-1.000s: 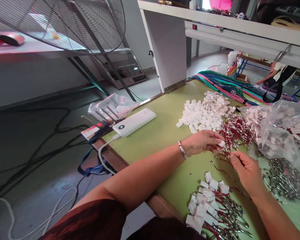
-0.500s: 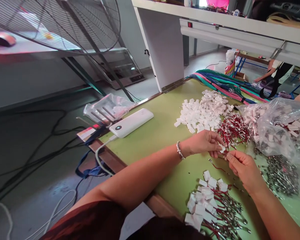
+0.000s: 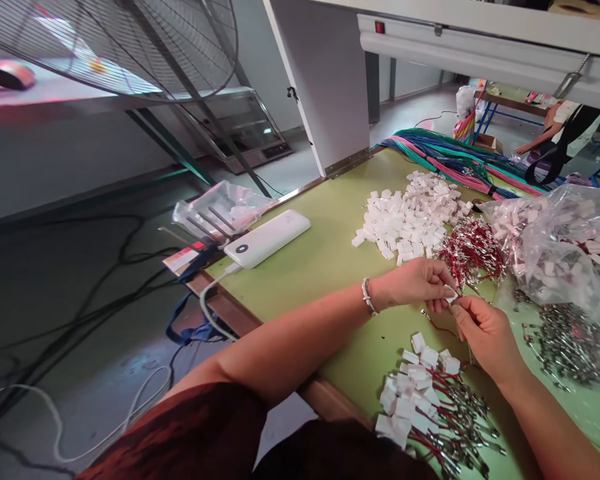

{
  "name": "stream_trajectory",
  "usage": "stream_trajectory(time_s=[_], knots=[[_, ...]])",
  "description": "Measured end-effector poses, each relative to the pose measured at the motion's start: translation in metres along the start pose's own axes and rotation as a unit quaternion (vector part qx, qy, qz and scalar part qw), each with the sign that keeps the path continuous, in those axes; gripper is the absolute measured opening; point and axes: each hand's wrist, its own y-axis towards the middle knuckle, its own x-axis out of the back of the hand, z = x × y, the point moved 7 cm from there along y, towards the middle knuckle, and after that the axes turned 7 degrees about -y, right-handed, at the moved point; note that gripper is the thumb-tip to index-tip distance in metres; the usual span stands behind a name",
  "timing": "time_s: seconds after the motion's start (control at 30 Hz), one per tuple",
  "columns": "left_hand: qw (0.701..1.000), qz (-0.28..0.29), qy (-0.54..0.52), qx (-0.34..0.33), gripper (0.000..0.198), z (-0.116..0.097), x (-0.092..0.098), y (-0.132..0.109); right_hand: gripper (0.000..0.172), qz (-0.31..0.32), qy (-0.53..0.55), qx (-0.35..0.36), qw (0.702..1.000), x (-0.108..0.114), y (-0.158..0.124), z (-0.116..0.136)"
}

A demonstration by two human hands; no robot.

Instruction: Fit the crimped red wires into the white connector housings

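Between thumb and fingers my left hand [image 3: 427,283] pinches a small white plastic connector housing [image 3: 450,294]. My right hand [image 3: 485,330] meets it from the right, its thumb and forefinger closed on what looks like a short red wire, mostly hidden by the fingers. Just below the hands a single red wire with a metal terminal [image 3: 437,325] lies on the green tabletop. Nearer my body rests a bunch of white housings with red wires attached [image 3: 410,393]. Beyond the hands are a heap of loose white housings [image 3: 405,217] and a pile of red terminal wires [image 3: 473,250].
At right lie a clear bag of white housings [image 3: 560,247] and a pile of dark metal-ended parts [image 3: 570,343]. Coloured cable bundles [image 3: 445,157] stretch along the back. A white power bank [image 3: 267,239] sits at left by the table edge. Another person [image 3: 555,130] is in the background.
The hands have come closer together, the right fingers now up against the housing. The view has shifted slightly; the piles look the same.
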Motion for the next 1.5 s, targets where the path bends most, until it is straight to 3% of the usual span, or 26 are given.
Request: stream_trajectory(time_s=[0.07,0.13,0.17,0.23,0.33,0.43,0.53,0.63,0.7,0.8,0.9,0.97,1.03,1.13,1.33,1.5], knots=[[0.990,-0.045,0.129,-0.042,0.023,-0.018,0.025,-0.007,0.028,0.058,0.009,0.007,0.998,-0.004,-0.004,0.005],[0.943,-0.178,0.271,-0.077,0.023,-0.038,0.062,-0.018,0.028,0.160,-0.008,0.029,0.987,-0.014,-0.011,0.012],[0.916,-0.223,0.326,-0.064,0.023,-0.042,0.077,-0.022,0.028,0.206,-0.027,0.046,0.977,-0.018,-0.015,0.015],[0.883,-0.234,0.406,-0.004,0.021,-0.037,0.094,-0.024,0.027,0.237,-0.070,0.073,0.966,-0.021,-0.017,0.015],[0.864,-0.162,0.477,0.030,0.016,-0.020,0.085,-0.016,0.021,0.135,-0.151,0.086,0.976,-0.013,-0.006,0.007],[0.842,-0.111,0.527,0.019,0.027,-0.005,0.062,-0.006,0.009,0.056,-0.283,0.106,0.951,-0.014,0.001,-0.001],[0.821,-0.116,0.557,0.047,0.030,0.006,0.051,-0.001,0.005,0.037,-0.386,0.133,0.912,-0.027,0.000,-0.003],[0.812,-0.128,0.566,0.063,0.025,0.008,0.050,0.001,0.012,0.022,-0.416,0.153,0.896,-0.033,-0.003,-0.002],[0.823,-0.133,0.549,0.060,0.024,0.005,0.052,0.000,0.014,0.015,-0.398,0.152,0.905,-0.030,-0.004,-0.002],[0.874,-0.155,0.459,0.035,0.024,-0.007,0.058,-0.006,0.014,-0.003,-0.315,0.118,0.942,-0.016,0.000,-0.004],[0.953,-0.157,0.261,0.009,0.026,-0.015,0.059,-0.010,0.018,-0.013,-0.192,0.048,0.980,0.001,0.005,-0.009],[0.986,-0.135,0.101,0.010,0.025,-0.013,0.054,-0.009,0.023,-0.016,-0.110,0.001,0.994,0.008,0.008,-0.011],[0.992,-0.121,-0.025,0.018,0.020,-0.006,0.047,-0.005,0.027,-0.022,-0.053,-0.026,0.998,0.011,0.008,-0.011],[0.987,-0.100,-0.119,0.033,0.015,0.008,0.035,0.001,0.031,-0.034,-0.038,-0.022,0.998,0.014,0.008,-0.006],[0.978,-0.040,-0.204,0.029,0.013,0.018,0.017,0.005,0.034,-0.015,-0.061,0.015,0.998,0.011,0.005,-0.003],[0.976,0.003,-0.216,0.031,0.017,0.017,0.010,0.005,0.035,-0.030,-0.128,0.057,0.990,0.009,0.002,0.000]])
